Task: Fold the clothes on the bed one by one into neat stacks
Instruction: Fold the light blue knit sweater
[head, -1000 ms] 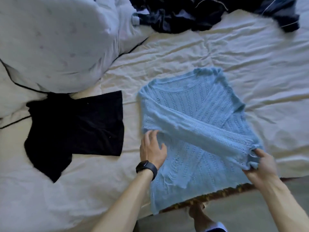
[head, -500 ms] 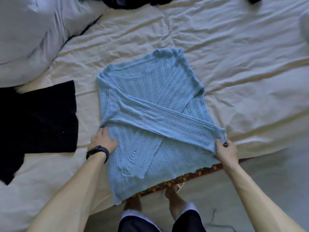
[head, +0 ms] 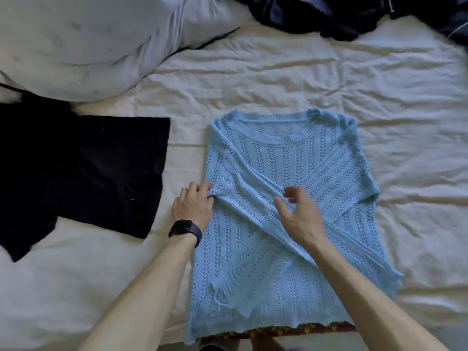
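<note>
Right hand (head: 296, 216) moved inward from the edge, loosely spread above blue sweater (head: 278, 153), left hand (head: 193, 205) pinching its left edge.

Left hand (head: 193, 206), arm outstretched, pinches the sweater (head: 291, 153); right hand (head: 298, 214) hovers, fingers loosely spread.

Blue openwork sweater (head: 291, 160) flat before me, neckline far, sleeves crossed over front — black garment (head: 83, 173) at its left.
</note>
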Available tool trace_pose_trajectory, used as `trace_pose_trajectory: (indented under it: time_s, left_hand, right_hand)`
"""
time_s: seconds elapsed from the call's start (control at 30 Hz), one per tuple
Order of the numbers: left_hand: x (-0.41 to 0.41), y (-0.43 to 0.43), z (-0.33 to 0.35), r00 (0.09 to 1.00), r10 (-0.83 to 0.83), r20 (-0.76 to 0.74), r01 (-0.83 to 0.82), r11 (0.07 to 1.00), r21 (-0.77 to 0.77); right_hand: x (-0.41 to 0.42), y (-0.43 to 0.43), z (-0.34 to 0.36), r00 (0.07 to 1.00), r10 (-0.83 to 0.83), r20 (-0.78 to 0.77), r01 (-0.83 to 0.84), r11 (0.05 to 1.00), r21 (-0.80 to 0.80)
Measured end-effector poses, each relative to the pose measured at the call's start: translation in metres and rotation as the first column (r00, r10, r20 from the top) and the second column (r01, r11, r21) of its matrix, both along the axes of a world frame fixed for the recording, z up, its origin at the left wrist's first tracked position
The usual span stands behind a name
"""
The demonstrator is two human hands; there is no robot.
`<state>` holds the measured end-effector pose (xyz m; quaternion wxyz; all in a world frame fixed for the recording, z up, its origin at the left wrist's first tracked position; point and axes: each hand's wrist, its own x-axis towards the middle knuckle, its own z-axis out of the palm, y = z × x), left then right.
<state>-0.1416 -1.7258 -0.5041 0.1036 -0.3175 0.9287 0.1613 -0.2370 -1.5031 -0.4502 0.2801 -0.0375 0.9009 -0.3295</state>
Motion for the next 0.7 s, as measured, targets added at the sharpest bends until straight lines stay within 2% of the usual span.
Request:
trace_pose_trajectory:
  time_s: [0.13, 0.23, 0.33, 0.4, 0.47, 0.5, 0.53, 0.7]
  left_hand:
    - [0.011, -0.013, -0.005, 0.997, 0.054, -0.056, -0.043, 0.983, 0.179]
    - [0.018, -0.016, -0.007, 0.975, 0.146, -0.169, -0.097, 0.959, 0.267]
    - [0.022, -0.022, -0.008, 0.947, 0.268, -0.175, -0.187, 0.907, 0.376]
    - [0.027, -0.028, -0.008, 0.876, 0.456, -0.158, -0.331, 0.806, 0.492]
    - [0.032, -0.035, -0.007, 0.737, 0.668, -0.104, -0.481, 0.626, 0.613]
    - [0.034, -0.038, -0.007, 0.688, 0.723, -0.066, -0.519, 0.554, 0.652]
    - [0.035, -0.041, -0.007, 0.676, 0.736, -0.034, -0.529, 0.517, 0.673]
    - [0.028, -0.047, 0.007, 0.705, 0.708, 0.051, -0.513, 0.458, 0.726]
  right_hand:
    - [-0.062, -0.112, -0.019, 0.969, 0.237, 0.066, -0.237, 0.971, 0.000]
    - [-0.095, -0.163, -0.035, 0.933, 0.310, 0.183, -0.326, 0.943, 0.067]
    - [-0.113, -0.188, -0.043, 0.910, 0.383, 0.156, -0.401, 0.910, 0.105]
    - [-0.118, -0.205, -0.043, 0.934, 0.340, 0.110, -0.346, 0.938, 0.034]
    - [-0.118, -0.223, -0.042, 0.960, 0.234, 0.151, -0.220, 0.970, -0.106]
    - [-0.116, -0.232, -0.042, 0.960, 0.203, 0.193, -0.175, 0.972, -0.155]
    - [-0.115, -0.239, -0.042, 0.951, 0.203, 0.233, -0.165, 0.971, -0.173]
    - [-0.114, -0.248, -0.049, 0.895, 0.280, 0.347, -0.262, 0.960, -0.100]
